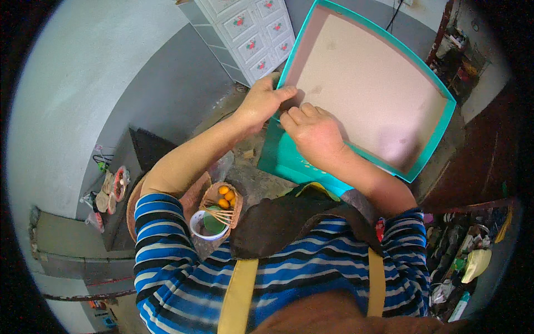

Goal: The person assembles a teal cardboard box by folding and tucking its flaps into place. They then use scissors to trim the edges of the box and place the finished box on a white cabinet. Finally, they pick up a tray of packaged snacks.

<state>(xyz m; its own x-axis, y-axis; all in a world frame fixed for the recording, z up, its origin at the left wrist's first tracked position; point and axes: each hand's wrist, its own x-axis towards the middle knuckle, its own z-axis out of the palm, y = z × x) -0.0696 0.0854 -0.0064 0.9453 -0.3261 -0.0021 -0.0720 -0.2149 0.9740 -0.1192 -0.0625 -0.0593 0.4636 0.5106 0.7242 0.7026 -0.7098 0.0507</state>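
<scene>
A shallow teal cardboard box (378,83) with a pale, pinkish-grey inside is held up and tilted at the upper right. My left hand (261,103) grips its left corner, the thumb over the rim and the other fingers behind the wall. Close beside it, my right hand (314,133) has its fingers curled over the near rim, knuckles up. Its fingertips are hidden. Below the box shows another teal panel (292,153), partly covered by my right forearm; whether it joins the box I cannot tell.
Left of my lap, a woven basket (236,214) of orange fruit sits by a white bowl (203,225) with something green inside. A white drawer cabinet (250,36) with flower patterns stands at the back. Shoes (107,192) lie far left; assorted clutter (459,261) fills the lower right.
</scene>
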